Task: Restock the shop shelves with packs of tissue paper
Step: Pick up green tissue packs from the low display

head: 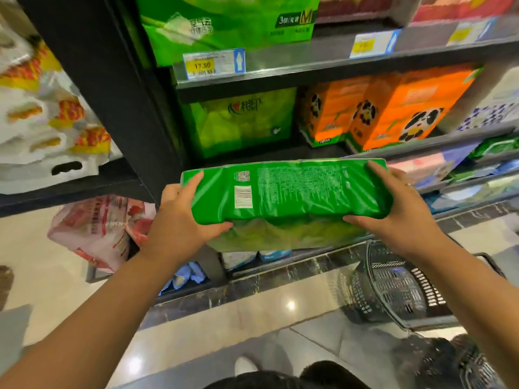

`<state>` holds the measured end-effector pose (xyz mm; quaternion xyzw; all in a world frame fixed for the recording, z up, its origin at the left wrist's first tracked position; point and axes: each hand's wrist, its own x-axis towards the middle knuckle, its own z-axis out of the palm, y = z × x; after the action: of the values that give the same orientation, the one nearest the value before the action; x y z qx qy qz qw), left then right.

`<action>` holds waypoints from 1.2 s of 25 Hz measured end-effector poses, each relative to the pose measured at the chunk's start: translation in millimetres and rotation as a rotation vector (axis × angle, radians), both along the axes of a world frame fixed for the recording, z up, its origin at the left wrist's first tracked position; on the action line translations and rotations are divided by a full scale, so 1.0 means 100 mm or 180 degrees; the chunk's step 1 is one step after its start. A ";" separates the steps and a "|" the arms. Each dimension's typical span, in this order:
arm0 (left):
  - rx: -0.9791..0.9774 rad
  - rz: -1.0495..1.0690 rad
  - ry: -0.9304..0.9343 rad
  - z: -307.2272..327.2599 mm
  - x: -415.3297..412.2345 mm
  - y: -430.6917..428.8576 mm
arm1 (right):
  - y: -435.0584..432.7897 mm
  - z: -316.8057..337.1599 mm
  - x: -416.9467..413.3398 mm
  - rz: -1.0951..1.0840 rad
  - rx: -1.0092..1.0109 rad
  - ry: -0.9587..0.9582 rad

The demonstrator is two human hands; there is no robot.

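Observation:
I hold a green pack of tissue paper [292, 192] flat in front of the shelves, its barcode side facing up. My left hand [182, 217] grips its left end and my right hand [393, 206] grips its right end. Just behind the pack, on the shelf [280, 77] level ahead, stands a matching green pack [241, 122] with dark room in front of it. Orange panda-printed tissue packs [393, 108] stand to the right of that one. Another green pack [224, 21] sits on the shelf above.
A black upright post [112, 80] borders the shelf on the left, with white and red bags [42, 108] beyond it. A black wire shopping basket [398, 290] rests on the tiled floor at lower right. Lower shelves hold more packs [449, 169].

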<state>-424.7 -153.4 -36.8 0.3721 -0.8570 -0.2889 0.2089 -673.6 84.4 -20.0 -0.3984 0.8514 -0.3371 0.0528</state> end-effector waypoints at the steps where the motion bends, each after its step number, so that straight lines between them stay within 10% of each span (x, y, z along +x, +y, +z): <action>1: -0.0090 0.0046 0.0031 0.04 -0.02 0.01 | -0.05 0.03 -0.04 0.0015 -0.0051 0.0043; 30: -0.2044 0.1042 0.0437 -0.20 -0.94 -0.08 | -1.09 -0.33 -1.63 0.1213 -0.1473 0.0981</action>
<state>-518.9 -161.8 -56.6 0.3995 -0.8171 0.0079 0.4156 -836.7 -24.5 -53.4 -0.5981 0.6605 -0.4413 -0.1064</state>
